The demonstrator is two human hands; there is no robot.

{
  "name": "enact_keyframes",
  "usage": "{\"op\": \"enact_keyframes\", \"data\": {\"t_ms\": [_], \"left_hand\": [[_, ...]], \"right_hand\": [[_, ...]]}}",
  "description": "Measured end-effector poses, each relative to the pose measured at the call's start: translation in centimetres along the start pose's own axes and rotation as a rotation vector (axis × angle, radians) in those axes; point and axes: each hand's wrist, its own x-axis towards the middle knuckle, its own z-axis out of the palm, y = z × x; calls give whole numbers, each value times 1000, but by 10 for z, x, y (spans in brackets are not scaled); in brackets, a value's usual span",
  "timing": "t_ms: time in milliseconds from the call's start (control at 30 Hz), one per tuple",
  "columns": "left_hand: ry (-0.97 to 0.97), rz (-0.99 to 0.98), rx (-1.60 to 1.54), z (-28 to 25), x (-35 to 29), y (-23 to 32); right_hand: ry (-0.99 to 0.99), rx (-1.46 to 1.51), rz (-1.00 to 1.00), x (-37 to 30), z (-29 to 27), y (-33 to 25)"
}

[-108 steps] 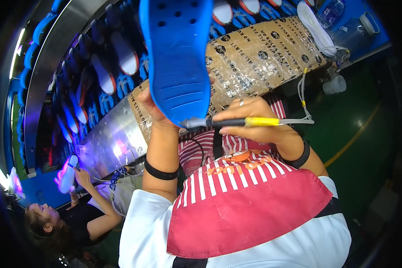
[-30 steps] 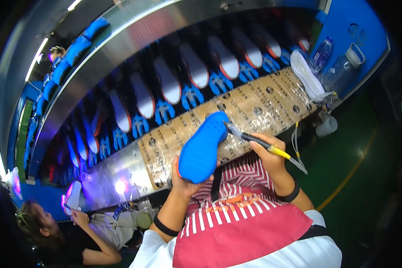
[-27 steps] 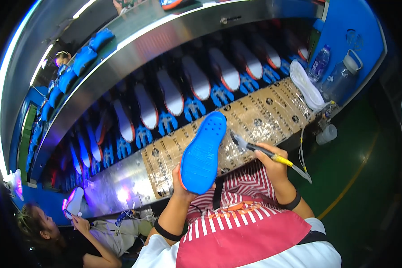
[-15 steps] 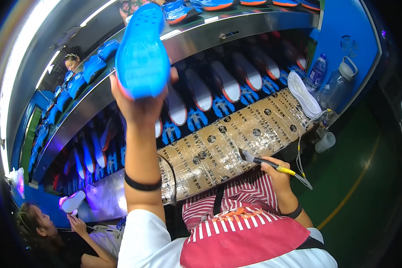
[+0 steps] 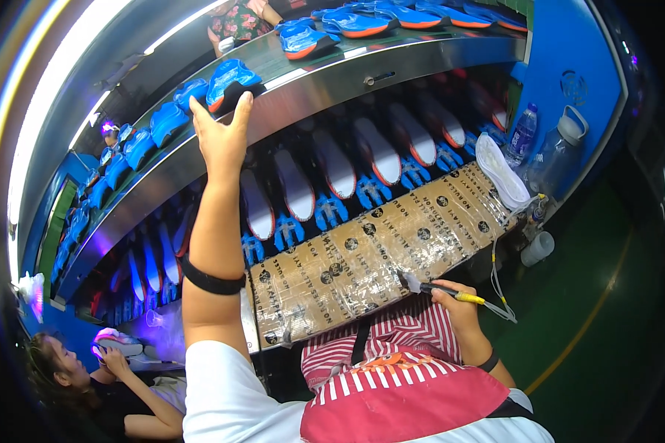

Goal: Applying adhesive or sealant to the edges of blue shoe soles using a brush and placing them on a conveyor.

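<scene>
At the edge of the upper shelf my left hand (image 5: pixel 222 140) is raised, thumb and fingers spread apart. Just beyond its fingertips lies a blue shoe sole (image 5: pixel 231 76) with an orange rim and a black end; whether the fingers still touch it I cannot tell. My right hand (image 5: pixel 458 304) is low, near my striped apron, closed around a brush (image 5: pixel 437 291) with a black handle and yellow end. A thin pale tube trails from its back. The brush's dark tip is over the near edge of the cardboard-covered bench (image 5: pixel 347 255).
More blue soles (image 5: pixel 358 23) line the upper shelf. Beneath it, a row of pale-bottomed shoes (image 5: pixel 377 151) stands behind the bench. On the right are a white shoe (image 5: pixel 501 171), a water bottle (image 5: pixel 523 133) and a clear jug (image 5: pixel 558 151). A co-worker (image 5: pixel 63 362) handles a shoe at lower left.
The blue sole that my left hand held up is now on the upper shelf, and that hand has opened. My right hand with the brush has barely moved.
</scene>
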Motion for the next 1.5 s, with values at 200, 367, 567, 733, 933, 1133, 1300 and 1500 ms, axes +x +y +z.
{"op": "enact_keyframes", "data": {"t_ms": [200,367,567,733,933,1133,1300,1500], "left_hand": [[-259,-163,207,13,45,11],[-403,-97,124,38,77,-10],[-447,-68,73,48,98,-32],[173,383,319,31,75,-31],[-184,82,711,-48,102,-90],[-114,322,740,-71,105,-94],[-219,214,801,-91,116,-94],[-246,180,943,-128,130,-128]], "right_hand": [[1,-22,42,-2,-1,3],[11,-13,63,-7,-3,8],[10,-14,44,-9,-2,9],[44,-50,26,-10,-3,14],[6,-78,67,-3,-5,16],[-26,-79,97,1,14,10],[-22,-160,103,-3,19,5],[9,-179,113,-4,26,-1]]}}
